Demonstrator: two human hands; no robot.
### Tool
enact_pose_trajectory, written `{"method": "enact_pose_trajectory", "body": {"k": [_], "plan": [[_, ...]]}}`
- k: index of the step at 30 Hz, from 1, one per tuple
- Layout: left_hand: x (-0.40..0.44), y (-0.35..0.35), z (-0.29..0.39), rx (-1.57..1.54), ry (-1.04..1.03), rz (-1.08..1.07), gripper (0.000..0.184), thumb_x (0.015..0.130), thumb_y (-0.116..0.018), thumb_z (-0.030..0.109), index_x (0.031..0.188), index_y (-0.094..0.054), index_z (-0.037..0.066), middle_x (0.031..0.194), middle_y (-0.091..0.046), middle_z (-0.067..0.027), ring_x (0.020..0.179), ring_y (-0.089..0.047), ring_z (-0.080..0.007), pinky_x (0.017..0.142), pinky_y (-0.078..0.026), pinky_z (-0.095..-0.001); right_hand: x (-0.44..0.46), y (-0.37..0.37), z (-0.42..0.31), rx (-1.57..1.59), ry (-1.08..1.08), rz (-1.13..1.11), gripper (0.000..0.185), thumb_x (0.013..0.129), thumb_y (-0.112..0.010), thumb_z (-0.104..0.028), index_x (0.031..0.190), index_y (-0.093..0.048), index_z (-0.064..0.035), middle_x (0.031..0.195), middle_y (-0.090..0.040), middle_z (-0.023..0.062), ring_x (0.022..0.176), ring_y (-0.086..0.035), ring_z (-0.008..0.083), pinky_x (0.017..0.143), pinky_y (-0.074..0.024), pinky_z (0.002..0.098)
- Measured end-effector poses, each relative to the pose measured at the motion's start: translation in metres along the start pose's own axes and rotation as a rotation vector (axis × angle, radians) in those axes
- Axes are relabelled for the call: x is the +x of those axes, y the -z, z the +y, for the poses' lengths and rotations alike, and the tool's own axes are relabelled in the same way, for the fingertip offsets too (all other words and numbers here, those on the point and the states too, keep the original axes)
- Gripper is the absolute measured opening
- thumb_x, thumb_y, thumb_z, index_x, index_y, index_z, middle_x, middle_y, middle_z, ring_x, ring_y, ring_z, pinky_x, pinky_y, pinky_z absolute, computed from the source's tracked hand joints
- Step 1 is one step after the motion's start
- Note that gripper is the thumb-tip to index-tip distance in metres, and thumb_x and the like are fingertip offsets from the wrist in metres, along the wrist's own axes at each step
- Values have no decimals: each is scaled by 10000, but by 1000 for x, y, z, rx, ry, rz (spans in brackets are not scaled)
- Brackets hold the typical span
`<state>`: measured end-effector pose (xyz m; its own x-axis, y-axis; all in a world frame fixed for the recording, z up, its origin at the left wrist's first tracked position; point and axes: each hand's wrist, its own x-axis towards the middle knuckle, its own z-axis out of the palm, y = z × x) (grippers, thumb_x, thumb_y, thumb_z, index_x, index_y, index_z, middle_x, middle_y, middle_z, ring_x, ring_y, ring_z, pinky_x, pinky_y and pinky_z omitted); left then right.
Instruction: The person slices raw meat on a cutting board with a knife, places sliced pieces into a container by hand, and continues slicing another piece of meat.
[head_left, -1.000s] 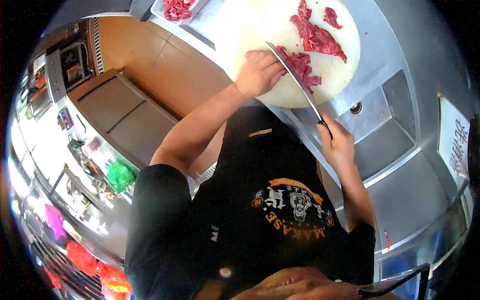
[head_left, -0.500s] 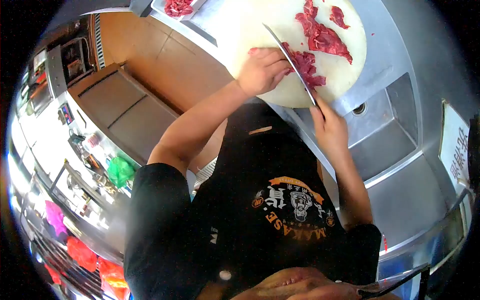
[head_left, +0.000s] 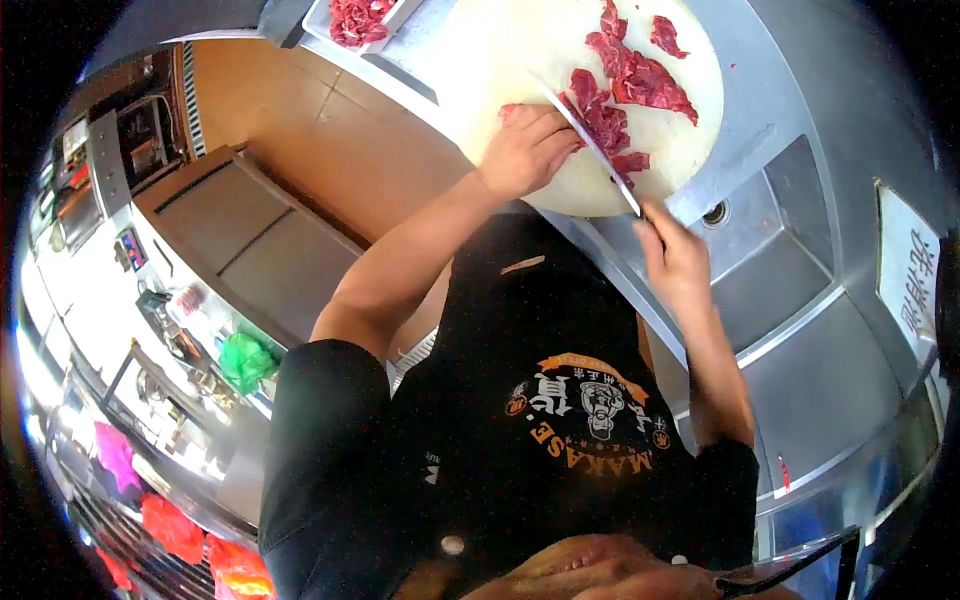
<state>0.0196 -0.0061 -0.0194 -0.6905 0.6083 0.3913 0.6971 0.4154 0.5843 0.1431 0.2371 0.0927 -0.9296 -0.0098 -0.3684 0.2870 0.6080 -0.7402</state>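
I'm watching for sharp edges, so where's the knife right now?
In the head view, just right of upper centre, the knife is in the right hand, over the cutting board between the left hand and some red meat.

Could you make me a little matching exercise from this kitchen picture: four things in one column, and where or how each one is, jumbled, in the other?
Things
1. Knife
2. Cutting board
3. Tray
4. Sink

Places and states
A. Heaped with small pieces of red meat
B. Gripped in the person's right hand
C. Metal, with a drain showing
D. Round and pale

Right pairs: 1-B, 2-D, 3-A, 4-C
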Motion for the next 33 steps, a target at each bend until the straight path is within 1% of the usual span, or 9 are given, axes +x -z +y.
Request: {"method": "enact_pose_trajectory", "body": {"k": [5,8,15,21,24,25,27,29,33], "plan": [[1,-1,0,9,18,-35,284,775,-781,57,1055,-750,96,1169,-677,-62,1111,-622,-286,923,-497,-423,-20,-4,4,-116,-9,-4,385,1000,-671,-249,1377,-646,-173,1048,-743,197,889,-727,404,730,-572,475],[1,-2,-4,-34,32,-56,283,778,-777,58,1057,-750,96,1174,-677,-65,1110,-625,-291,926,-498,-420,34,-31,-1,-82,120,81,396,1002,-669,-265,1390,-637,-195,1051,-746,197,882,-721,414,710,-568,487],[4,0,-5,-41,20,-38,276,783,-768,54,1055,-750,96,1159,-682,-67,1106,-633,-290,915,-507,-409,-11,-17,12,30,-32,5,395,1010,-661,-270,1391,-647,-168,1065,-749,194,923,-721,426,773,-582,476],[4,4,-6,-53,-17,-34,266,787,-757,47,1050,-742,84,1143,-677,-64,1103,-633,-284,914,-507,-414,145,-58,-14,142,106,143,355,1031,-619,-349,1308,-685,-135,1075,-731,223,990,-702,433,861,-563,463],[3,5,1,3,9,-33,268,797,-770,66,1062,-734,85,1144,-668,-61,1099,-628,-287,919,-507,-422,157,-36,-23,114,111,308,348,1037,-610,-361,1301,-689,-149,1070,-738,204,986,-710,407,860,-561,440],[1,4,4,7,36,-7,269,801,-773,74,1066,-734,87,1143,-667,-61,1099,-626,-289,922,-507,-423,140,-24,-24,238,23,244,360,1036,-613,-370,1306,-688,-144,1072,-738,210,972,-721,391,842,-565,421],[0,1,6,15,61,25,272,814,-778,93,1082,-735,99,1149,-666,-60,1112,-616,-291,939,-505,-425,93,-6,-17,143,-84,126,362,1039,-622,-332,1314,-680,-104,1100,-737,218,958,-733,384,823,-571,411],[-4,-1,3,41,26,-3,271,812,-777,91,1080,-736,100,1153,-666,-61,1123,-612,-293,942,-505,-424,42,-11,6,75,110,150,342,1020,-652,-280,1307,-686,-97,1081,-739,214,950,-731,391,814,-574,420],[-3,5,3,75,10,-65,270,804,-782,90,1070,-739,100,1163,-668,-59,1131,-613,-292,944,-508,-421,-35,1,8,-57,33,23,353,990,-686,-242,1324,-671,-128,1013,-734,204,875,-721,402,729,-572,450]]}}
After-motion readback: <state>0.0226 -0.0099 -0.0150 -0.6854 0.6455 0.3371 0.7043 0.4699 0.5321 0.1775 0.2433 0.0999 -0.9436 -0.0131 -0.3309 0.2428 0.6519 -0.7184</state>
